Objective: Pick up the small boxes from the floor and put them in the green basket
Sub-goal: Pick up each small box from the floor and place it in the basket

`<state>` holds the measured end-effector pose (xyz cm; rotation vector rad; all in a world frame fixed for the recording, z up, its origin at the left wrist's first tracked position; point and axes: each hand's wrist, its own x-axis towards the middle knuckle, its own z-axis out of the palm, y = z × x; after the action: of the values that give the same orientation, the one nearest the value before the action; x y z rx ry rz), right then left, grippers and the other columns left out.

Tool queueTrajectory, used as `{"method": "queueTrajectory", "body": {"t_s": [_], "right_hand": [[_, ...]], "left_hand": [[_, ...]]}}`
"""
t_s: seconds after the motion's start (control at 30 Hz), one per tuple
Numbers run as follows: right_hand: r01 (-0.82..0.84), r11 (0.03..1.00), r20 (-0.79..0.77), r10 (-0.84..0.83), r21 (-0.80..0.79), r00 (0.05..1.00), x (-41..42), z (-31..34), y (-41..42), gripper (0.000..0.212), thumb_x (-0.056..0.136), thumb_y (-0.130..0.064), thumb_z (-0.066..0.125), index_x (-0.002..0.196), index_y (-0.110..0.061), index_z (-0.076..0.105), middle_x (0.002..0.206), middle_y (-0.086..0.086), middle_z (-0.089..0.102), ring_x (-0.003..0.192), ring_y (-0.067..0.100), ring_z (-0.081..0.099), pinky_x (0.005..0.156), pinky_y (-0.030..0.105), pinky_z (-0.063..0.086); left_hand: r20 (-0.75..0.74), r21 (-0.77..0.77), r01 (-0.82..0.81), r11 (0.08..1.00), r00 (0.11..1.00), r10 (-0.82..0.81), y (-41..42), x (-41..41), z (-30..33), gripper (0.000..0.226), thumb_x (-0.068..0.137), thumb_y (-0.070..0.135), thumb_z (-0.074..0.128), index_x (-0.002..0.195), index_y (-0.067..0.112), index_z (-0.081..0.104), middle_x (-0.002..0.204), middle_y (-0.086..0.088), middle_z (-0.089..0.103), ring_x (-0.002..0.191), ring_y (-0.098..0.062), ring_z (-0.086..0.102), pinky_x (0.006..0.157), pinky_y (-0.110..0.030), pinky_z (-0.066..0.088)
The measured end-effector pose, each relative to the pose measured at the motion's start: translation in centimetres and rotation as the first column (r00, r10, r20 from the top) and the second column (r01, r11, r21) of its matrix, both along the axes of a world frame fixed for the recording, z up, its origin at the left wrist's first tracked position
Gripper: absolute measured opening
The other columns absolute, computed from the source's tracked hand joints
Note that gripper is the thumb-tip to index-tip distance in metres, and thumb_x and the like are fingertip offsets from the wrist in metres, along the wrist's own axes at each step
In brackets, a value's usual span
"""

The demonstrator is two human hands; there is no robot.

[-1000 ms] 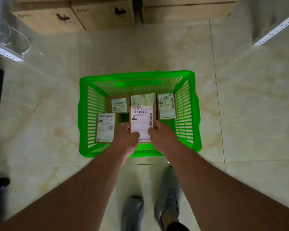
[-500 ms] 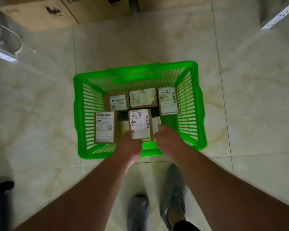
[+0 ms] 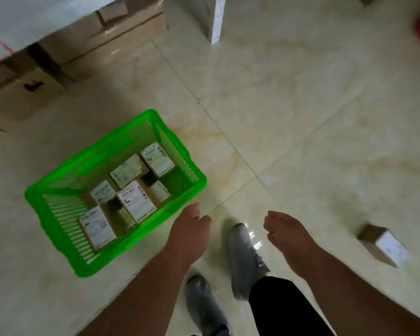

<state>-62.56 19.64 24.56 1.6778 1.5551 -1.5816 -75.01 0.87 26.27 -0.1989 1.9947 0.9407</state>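
Two bare forearms reached forward and down. The left hand [image 3: 189,229] hung empty, fingers loosely curled, knuckles up. The right hand [image 3: 286,235] hung apart from it, also empty, fingers curled inward, holding nothing.

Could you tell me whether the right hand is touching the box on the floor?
Apart: the head view shows bare floor between right hand and box.

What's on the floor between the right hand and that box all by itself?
Nothing. In the head view, only bare shiny floor lies between the right hand and the lone box. The hand is empty.
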Motion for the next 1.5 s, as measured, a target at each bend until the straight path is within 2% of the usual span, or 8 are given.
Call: {"method": "queueTrajectory", "body": {"t_s": [0.13,0.43,0.73,0.87,1.0,1.2,1.37,1.5], "right_hand": [[0.11,0.99,0.065,-0.116,0.085,0.991,7.9,1.8,3.4,0.022,0.096,-0.016,0.06,0.116,-0.01,0.067,0.097,0.004,0.065,0.09,0.021,0.058,0.08,0.032,0.046],[0.248,0.959,0.155,-0.269,0.141,0.951,22.4,-2.8,13.8,0.038,0.097,-0.018,0.057,0.135,-0.01,0.058,0.112,0.005,0.058,0.103,0.022,0.055,0.104,0.046,0.048],[0.578,0.814,0.093,-0.581,0.064,0.808,33.7,-6.9,25.4,0.015,0.085,-0.027,0.06,0.096,-0.021,0.069,0.087,0.0,0.063,0.077,0.019,0.059,0.08,0.038,0.05],[0.721,0.691,0.093,-0.716,-0.049,0.692,38.4,-8.6,30.3,0.006,0.084,-0.023,0.059,0.08,-0.024,0.063,0.091,0.005,0.064,0.087,0.025,0.06,0.09,0.048,0.052],[0.833,0.53,0.131,-0.825,-0.156,0.55,41.8,-11.5,34.4,0.016,0.085,-0.011,0.058,0.071,-0.016,0.06,0.085,0.009,0.059,0.09,0.028,0.055,0.096,0.052,0.052],[0.957,0.028,0.176,-0.981,-0.288,0.082,43.2,-18.9,38.8,0.021,0.09,0.001,0.053,0.073,-0.011,0.054,0.063,0.007,0.046,0.059,0.016,0.046,0.066,0.026,0.045],[0.937,-0.089,0.247,-0.969,-0.338,-0.003,43.2,-25.1,40.4,0.01,0.092,0.0,0.056,0.085,-0.003,0.063,0.079,0.011,0.052,0.083,0.024,0.051,0.088,0.033,0.056],[0.903,-0.113,0.238,-0.971,-0.414,-0.013,42.7,-27.9,40.2,0.016,0.088,0.006,0.052,0.089,-0.003,0.065,0.07,0.008,0.048,0.071,0.02,0.045,0.077,0.033,0.046]], "left_hand": [[0.047,0.015,0.171,0.985,0.984,-0.172,4.3,4.4,1.4,0.046,0.098,0.025,0.055,0.143,0.019,0.05,0.141,-0.005,0.058,0.113,-0.015,0.057,0.084,-0.023,0.039],[0.108,0.006,0.42,0.907,0.902,-0.418,15.4,13.6,-1.2,0.054,0.099,0.024,0.051,0.151,0.019,0.042,0.154,-0.004,0.05,0.136,-0.016,0.05,0.095,-0.018,0.031],[0.109,-0.061,0.618,0.784,0.785,-0.61,31.7,25.1,-4.5,0.055,0.099,0.024,0.052,0.153,0.017,0.041,0.155,-0.007,0.048,0.139,-0.016,0.048,0.098,-0.018,0.031],[0.097,-0.083,0.722,0.687,0.692,-0.715,40.3,30.9,-7.4,0.057,0.098,0.026,0.054,0.152,0.015,0.041,0.155,-0.006,0.048,0.139,-0.017,0.048,0.102,-0.019,0.03],[0.055,-0.133,0.824,0.55,0.56,-0.826,48.8,35.5,-11.5,0.059,0.096,0.03,0.053,0.153,0.017,0.041,0.155,-0.006,0.048,0.139,-0.019,0.048,0.112,-0.028,0.035],[-0.036,-0.237,0.928,0.287,0.287,-0.957,58.4,39.7,-19.5,0.058,0.096,0.027,0.048,0.153,0.02,0.038,0.159,-0.007,0.04,0.143,-0.023,0.042,0.114,-0.03,0.033],[-0.134,-0.321,0.946,0.041,-0.003,-0.991,63.2,42.0,-26.1,0.061,0.093,0.02,0.049,0.152,0.014,0.036,0.16,-0.005,0.036,0.144,-0.024,0.038,0.117,-0.038,0.036],[-0.069,-0.348,0.932,-0.101,-0.133,-0.989,64.9,42.9,-29.7,0.067,0.093,0.019,0.048,0.157,0.016,0.028,0.166,-0.004,0.025,0.151,-0.023,0.026,0.121,-0.041,0.03]]}}
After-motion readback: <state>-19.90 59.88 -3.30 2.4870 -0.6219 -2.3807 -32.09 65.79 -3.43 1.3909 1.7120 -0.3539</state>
